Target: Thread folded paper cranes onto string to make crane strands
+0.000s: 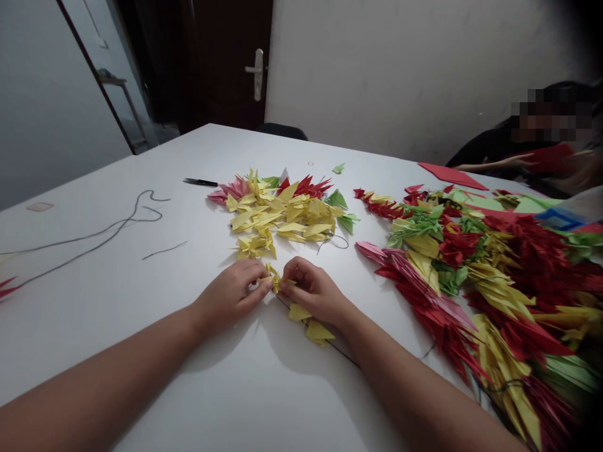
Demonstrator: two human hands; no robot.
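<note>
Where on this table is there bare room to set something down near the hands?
The white tabletop lies bare between the dark cord and the left hand, and between the forearms, below the right hand. It is crowded beyond the hands, at the yellow paper cranes, and rightward, at the heaped red, yellow and green paper cranes.

Left hand [230, 296], right hand [313, 290] nearly touching, fingers [257, 282] pinched inward, forearms [108, 376] angled toward center.

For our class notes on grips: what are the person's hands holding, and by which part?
The left hand and right hand pinch a yellow origami crane with their fingertips; the fingers hide which part.
</note>
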